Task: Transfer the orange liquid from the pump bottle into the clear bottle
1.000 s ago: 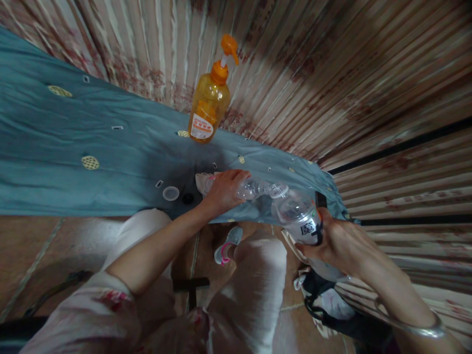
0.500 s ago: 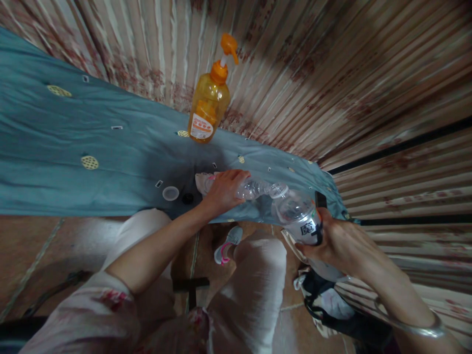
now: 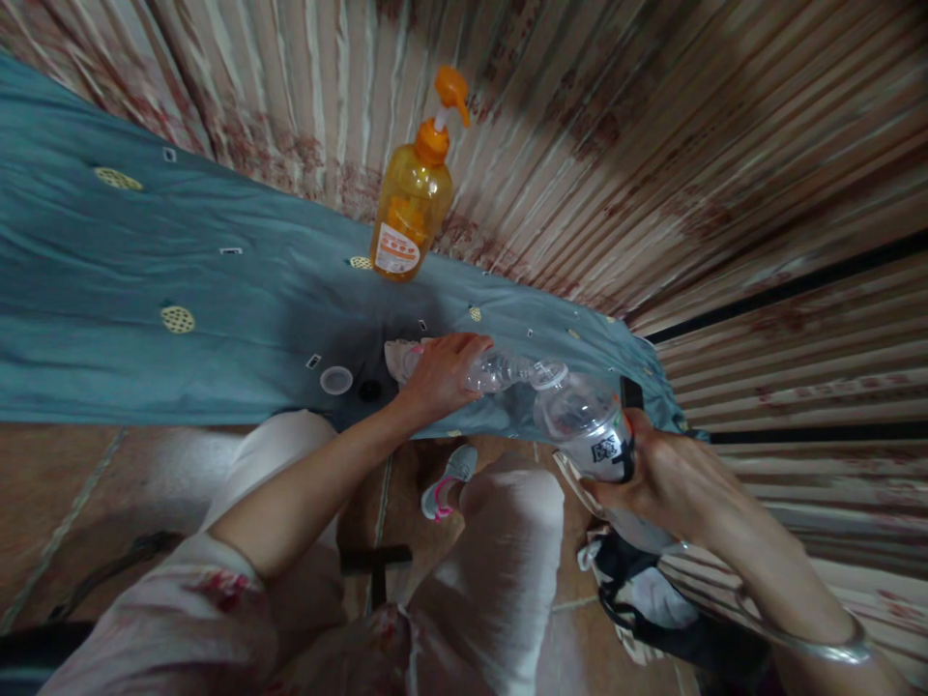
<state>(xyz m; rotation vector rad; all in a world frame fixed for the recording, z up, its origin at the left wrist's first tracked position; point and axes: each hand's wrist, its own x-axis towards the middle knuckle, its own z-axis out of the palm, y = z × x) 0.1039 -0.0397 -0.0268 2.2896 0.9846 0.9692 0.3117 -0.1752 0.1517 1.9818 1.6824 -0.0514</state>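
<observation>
My left hand point(image 3: 439, 375) grips a small clear plastic bottle point(image 3: 500, 371) that lies tilted near the front edge of the blue cloth-covered table point(image 3: 145, 290). My right hand point(image 3: 671, 478) holds a larger clear bottle point(image 3: 587, 420) with a printed code label, tipped so its mouth meets the mouth of the small bottle. A white cap point(image 3: 335, 380) and a small black cap point(image 3: 369, 391) lie on the cloth just left of my left hand.
An orange pump bottle point(image 3: 413, 203) stands at the back of the table against a striped curtain point(image 3: 652, 145). My knees in white trousers point(image 3: 500, 561) are below the table edge. A dark bag point(image 3: 652, 599) lies on the floor at right.
</observation>
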